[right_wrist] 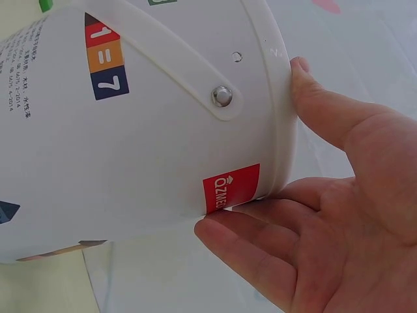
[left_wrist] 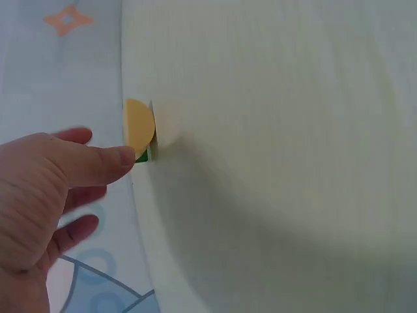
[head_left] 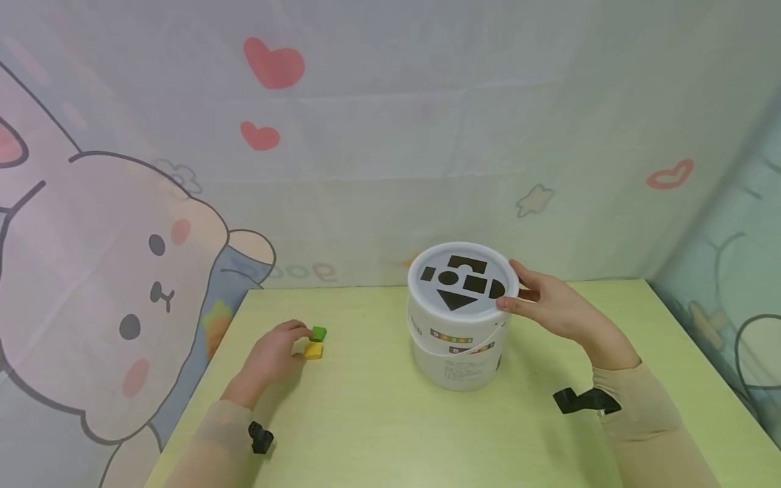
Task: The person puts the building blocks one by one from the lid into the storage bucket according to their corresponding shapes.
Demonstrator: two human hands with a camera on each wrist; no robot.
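Note:
A white bucket (head_left: 459,346) stands upright on the table, its white lid (head_left: 421,295) pierced by dark shape cut-outs. My right hand (head_left: 552,305) holds the bucket at its rim, thumb over the lid's edge and fingers against the side. In the right wrist view those fingers (right_wrist: 247,241) lie by a red label. At the table's left, my left hand (head_left: 274,352) reaches to a small green block (head_left: 318,333) and a yellow half-round block (head_left: 314,350). The left wrist view has its thumb right at the lower end of the yellow block (left_wrist: 138,127), the other fingers loosely bent.
The pale yellow-green table (head_left: 366,420) ends at a fabric backdrop (head_left: 390,135) printed with hearts and a rabbit. A white carrying handle (right_wrist: 176,65) hangs along the bucket's side. Each wrist wears a black strap-mounted device, the right one (head_left: 586,401) near the table.

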